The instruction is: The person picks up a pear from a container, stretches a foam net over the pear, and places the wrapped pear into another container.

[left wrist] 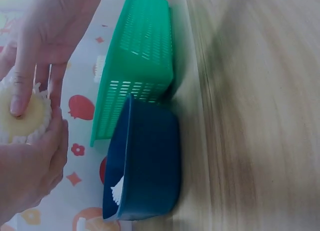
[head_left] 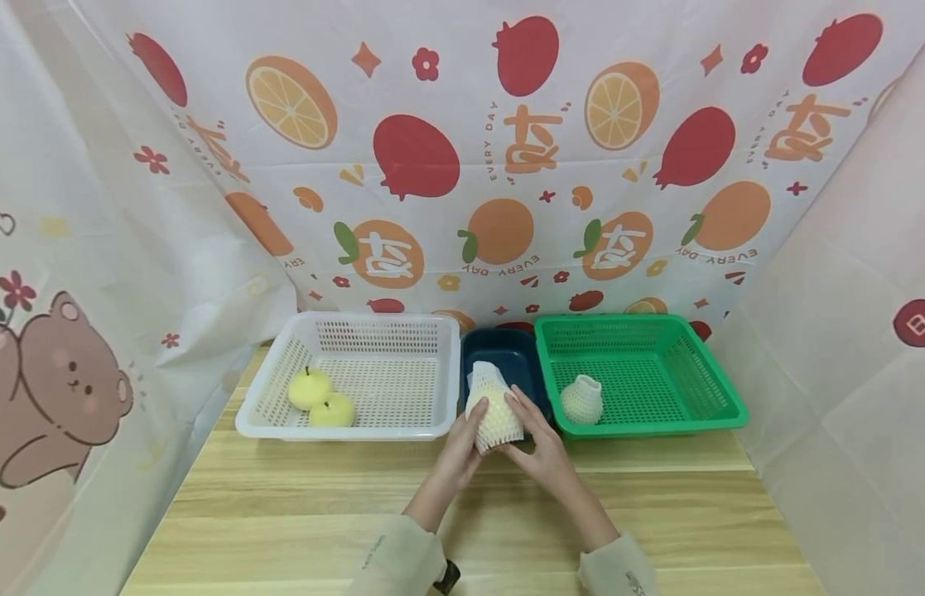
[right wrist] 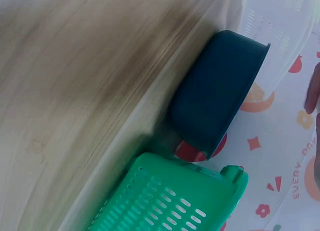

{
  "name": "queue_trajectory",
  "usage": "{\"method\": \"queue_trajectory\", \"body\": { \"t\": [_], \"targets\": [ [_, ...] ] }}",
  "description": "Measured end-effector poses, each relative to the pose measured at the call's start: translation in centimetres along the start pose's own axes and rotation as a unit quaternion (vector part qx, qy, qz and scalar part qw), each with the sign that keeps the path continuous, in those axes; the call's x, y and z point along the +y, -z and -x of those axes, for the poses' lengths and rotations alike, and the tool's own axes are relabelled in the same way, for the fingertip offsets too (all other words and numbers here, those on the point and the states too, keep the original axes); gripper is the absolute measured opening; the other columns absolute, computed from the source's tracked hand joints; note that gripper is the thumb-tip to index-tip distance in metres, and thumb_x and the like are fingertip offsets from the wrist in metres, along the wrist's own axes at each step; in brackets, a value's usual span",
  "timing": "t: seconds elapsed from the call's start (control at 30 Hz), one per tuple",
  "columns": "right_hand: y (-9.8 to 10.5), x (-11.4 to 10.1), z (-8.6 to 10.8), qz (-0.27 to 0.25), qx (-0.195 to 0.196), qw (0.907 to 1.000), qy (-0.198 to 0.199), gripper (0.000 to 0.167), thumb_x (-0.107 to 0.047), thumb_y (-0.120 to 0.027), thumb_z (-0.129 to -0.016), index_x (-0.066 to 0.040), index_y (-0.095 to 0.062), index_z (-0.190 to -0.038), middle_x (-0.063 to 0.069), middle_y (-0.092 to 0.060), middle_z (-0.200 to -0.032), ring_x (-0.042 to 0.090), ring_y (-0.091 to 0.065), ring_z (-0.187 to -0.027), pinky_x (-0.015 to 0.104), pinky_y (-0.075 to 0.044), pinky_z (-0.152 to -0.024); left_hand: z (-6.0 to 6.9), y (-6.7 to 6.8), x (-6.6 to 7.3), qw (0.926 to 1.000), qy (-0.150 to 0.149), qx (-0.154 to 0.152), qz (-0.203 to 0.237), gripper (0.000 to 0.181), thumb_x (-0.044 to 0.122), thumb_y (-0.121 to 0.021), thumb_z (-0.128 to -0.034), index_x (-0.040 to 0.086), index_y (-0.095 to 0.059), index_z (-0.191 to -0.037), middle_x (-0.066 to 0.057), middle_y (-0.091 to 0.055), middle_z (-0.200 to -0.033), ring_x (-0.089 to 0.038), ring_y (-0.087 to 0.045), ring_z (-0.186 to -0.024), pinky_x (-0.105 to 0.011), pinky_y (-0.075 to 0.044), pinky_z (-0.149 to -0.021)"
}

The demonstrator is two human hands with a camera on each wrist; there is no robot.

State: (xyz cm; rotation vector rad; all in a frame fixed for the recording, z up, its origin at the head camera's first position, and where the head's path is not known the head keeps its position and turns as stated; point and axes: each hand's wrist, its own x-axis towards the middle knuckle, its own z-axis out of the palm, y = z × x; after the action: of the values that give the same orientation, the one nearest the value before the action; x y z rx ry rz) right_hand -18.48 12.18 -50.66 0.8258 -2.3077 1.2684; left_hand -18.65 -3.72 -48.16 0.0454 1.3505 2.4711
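Note:
A pale yellow fruit in a white foam net [head_left: 499,420] is held between both hands in front of the dark blue box [head_left: 532,364]. My left hand [head_left: 460,451] grips its left side; my right hand [head_left: 546,455] holds its right side with fingers and thumb. In the left wrist view, one end of the yellow fruit [left wrist: 22,113] shows bare inside the net, with the right thumb pressing on it. White foam netting [left wrist: 117,191] shows inside the blue box. The right wrist view catches only part of a hand at its right edge.
Left of the blue box, a white basket [head_left: 387,432] holds two yellow fruits [head_left: 332,410]. On the right, a green basket [head_left: 656,429] holds a net-wrapped fruit [head_left: 582,401]. A printed curtain [head_left: 462,83] hangs behind the wooden table [head_left: 298,513].

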Motion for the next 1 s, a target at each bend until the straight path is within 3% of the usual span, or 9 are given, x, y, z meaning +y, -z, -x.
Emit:
{"method": "queue_trajectory", "body": {
  "t": [0.17, 0.33, 0.5, 0.67, 0.73, 0.87, 1.0],
  "targets": [
    [-0.4, -0.3, 0.1, 0.003, 0.029, 0.9996, 0.002, 0.071, 0.002, -0.074, -0.074, -0.013, -0.045, -0.136, 0.008, -0.037, -0.142, 0.027, -0.040, -0.124, 0.037, -0.041, -0.093, -0.1, 0.0, -0.3, 0.9999, 0.003, 0.003, 0.011, 0.065, 0.037, -0.044, -0.0969, -0.006, -0.018, -0.139, -0.013, -0.051, -0.115, -0.014, -0.056, -0.098, -0.023, -0.046, -0.084],
    [-0.7, -0.3, 0.1, -0.018, 0.060, 0.9975, 0.032, 0.066, 0.011, -0.072, -0.072, -0.006, -0.050, -0.131, 0.018, -0.041, -0.136, 0.031, -0.044, -0.120, 0.023, -0.039, -0.092, -0.1, 0.0, -0.3, 0.9999, 0.006, 0.005, 0.012, 0.066, 0.038, -0.044, -0.0966, -0.004, -0.018, -0.140, -0.009, -0.053, -0.110, -0.011, -0.056, -0.091, -0.020, -0.047, -0.076],
    [-0.9, -0.1, 0.2, -0.032, 0.089, 0.9933, 0.066, 0.059, 0.017, -0.069, -0.070, 0.000, -0.055, -0.125, 0.027, -0.045, -0.129, 0.035, -0.047, -0.116, 0.021, -0.040, -0.090, 0.0, 0.2, 0.0, 0.9993, 0.034, -0.005, 0.015, 0.068, 0.040, -0.043, -0.0962, -0.005, -0.016, -0.140, -0.009, -0.053, -0.106, -0.012, -0.054, -0.087, -0.020, -0.047, -0.070],
    [-1.4, 0.0, 0.4, -0.019, 0.117, 0.9902, 0.073, 0.058, 0.019, -0.067, -0.069, -0.001, -0.057, -0.124, 0.025, -0.046, -0.129, 0.033, -0.048, -0.115, 0.021, -0.041, -0.090, -0.2, 0.4, 0.0, 0.9981, 0.048, -0.012, 0.037, 0.070, 0.040, -0.045, -0.0954, -0.004, -0.014, -0.140, -0.012, -0.052, -0.111, -0.014, -0.055, -0.092, -0.022, -0.047, -0.075],
    [-1.5, 0.0, 0.5, -0.013, 0.108, 0.9922, 0.061, 0.062, 0.017, -0.067, -0.070, -0.004, -0.055, -0.127, 0.022, -0.045, -0.132, 0.031, -0.046, -0.118, 0.022, -0.039, -0.092, -0.2, 0.5, -0.2, 0.9976, 0.048, -0.011, 0.049, 0.068, 0.038, -0.045, -0.0957, -0.002, -0.014, -0.141, -0.012, -0.051, -0.113, -0.016, -0.056, -0.095, -0.023, -0.048, -0.077],
    [-1.2, -0.4, 0.5, -0.008, 0.050, 0.9985, 0.017, 0.075, 0.002, -0.074, -0.072, -0.004, -0.040, -0.138, 0.017, -0.034, -0.141, 0.029, -0.035, -0.126, 0.029, -0.032, -0.101, -0.2, 0.4, -0.4, 0.9980, 0.027, -0.011, 0.057, 0.063, 0.035, -0.042, -0.0975, 0.001, -0.013, -0.142, -0.013, -0.048, -0.117, -0.017, -0.055, -0.098, -0.025, -0.048, -0.080],
    [-0.7, -2.0, 0.2, -0.060, 0.019, 0.9972, -0.041, 0.083, -0.003, -0.074, -0.074, 0.003, -0.025, -0.141, 0.021, -0.028, -0.143, 0.032, -0.033, -0.127, 0.042, -0.033, -0.100, -0.3, 0.3, -0.5, 0.9982, 0.003, -0.006, 0.059, 0.060, 0.035, -0.039, -0.0985, 0.001, -0.014, -0.141, -0.013, -0.046, -0.117, -0.017, -0.054, -0.099, -0.027, -0.047, -0.084]
  ]
}}
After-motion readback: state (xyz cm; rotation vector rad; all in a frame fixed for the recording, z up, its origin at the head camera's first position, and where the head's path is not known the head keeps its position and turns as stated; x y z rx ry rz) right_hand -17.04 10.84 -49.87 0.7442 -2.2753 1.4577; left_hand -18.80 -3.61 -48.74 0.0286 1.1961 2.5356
